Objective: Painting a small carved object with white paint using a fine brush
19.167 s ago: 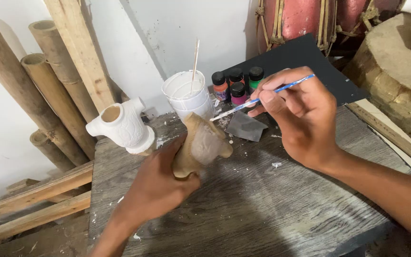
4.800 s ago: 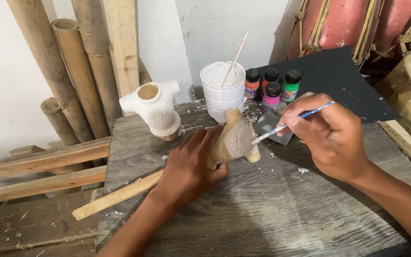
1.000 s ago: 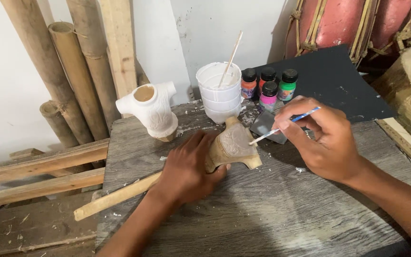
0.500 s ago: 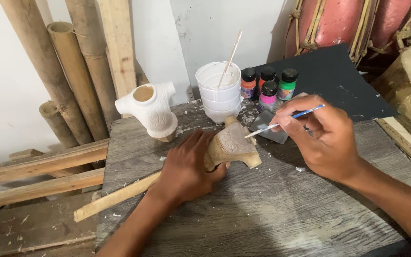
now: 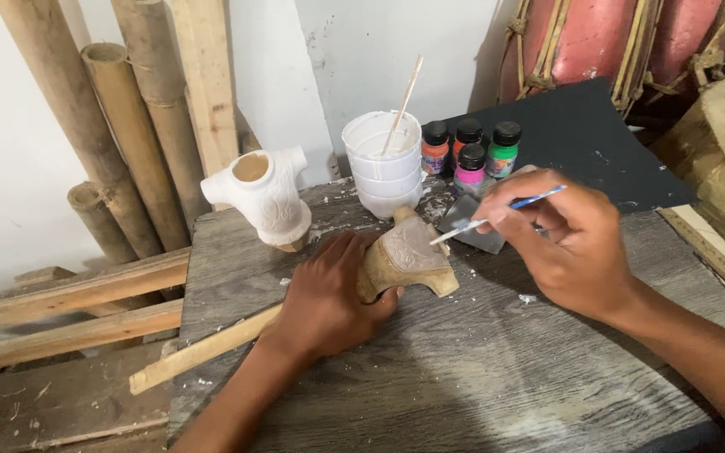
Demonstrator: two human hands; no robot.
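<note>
Left hand (image 5: 325, 298) clamps wooden carved piece (image 5: 404, 260) flat on bench (image 5: 480, 369), frame centre, fingers wrapped round its near end. Right hand (image 5: 568, 243) at 3 o'clock of piece, fingers pinching thin brush (image 5: 497, 216), tip touching carved top. White cup (image 5: 383, 164) and paint bottles (image 5: 470, 151) at 12; white-coated piece (image 5: 263, 197) at 10.

Weathered grey wooden table (image 5: 480, 377) stands against a white plastered wall (image 5: 362, 59). Bamboo poles (image 5: 119, 126) lean in the left corner; wooden planks (image 5: 60, 310) lie below them.
</note>
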